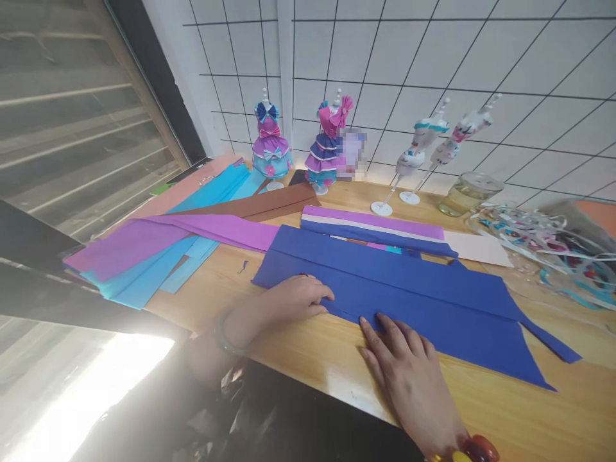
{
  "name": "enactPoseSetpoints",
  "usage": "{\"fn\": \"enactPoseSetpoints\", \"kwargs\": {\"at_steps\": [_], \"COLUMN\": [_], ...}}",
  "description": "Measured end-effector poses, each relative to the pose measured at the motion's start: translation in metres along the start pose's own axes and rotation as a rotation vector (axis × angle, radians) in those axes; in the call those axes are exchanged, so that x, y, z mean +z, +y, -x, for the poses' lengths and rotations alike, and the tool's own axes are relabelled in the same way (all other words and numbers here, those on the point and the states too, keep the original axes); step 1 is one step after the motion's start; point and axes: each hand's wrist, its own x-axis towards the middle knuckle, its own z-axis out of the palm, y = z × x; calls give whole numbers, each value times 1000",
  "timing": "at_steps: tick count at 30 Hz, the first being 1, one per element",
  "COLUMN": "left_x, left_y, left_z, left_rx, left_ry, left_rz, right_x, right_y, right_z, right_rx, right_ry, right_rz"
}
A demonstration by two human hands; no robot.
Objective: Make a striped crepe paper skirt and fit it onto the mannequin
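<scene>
Blue sheet (433, 301), paper or thin cloth; laid flat and creased lengthwise on the wooden surface (289, 346), before a purple-and-blue strip (375, 223). Left hand (298, 297): fingers curled at the near edge, pinch or mere touch cannot be told; right hand (404, 359): open, fingers spread, tips on the same edge. Handling, as judged: light, limp, easily wrinkled, perhaps prone to tearing; best held by both ends of the near edge, fingers flat, tension slight.

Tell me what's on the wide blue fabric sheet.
Left hand and right hand touch the blue fabric sheet along its near edge; cloth under their fingers is hidden.
</scene>
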Motion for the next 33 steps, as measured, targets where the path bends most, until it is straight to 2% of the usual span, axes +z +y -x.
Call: {"fn": "enactPoseSetpoints", "kwargs": {"at_steps": [6, 12, 21, 33], "left_x": [-19, -29, -24, -9], "left_y": [-22, -51, -57, -65], "left_z": [21, 56, 82, 85], "left_rx": [-112, -215, -342, -367], "left_ry": [-48, 113, 273, 408], "left_rz": [42, 54, 111, 158], "right_x": [3, 13, 14, 23], "right_y": [0, 3, 4, 10], "right_z": [2, 6, 8, 11], "right_rx": [2, -16, -35, -66], "right_ry": [19, 58, 111, 130], "right_rz": [-9, -20, -78, -80]}}
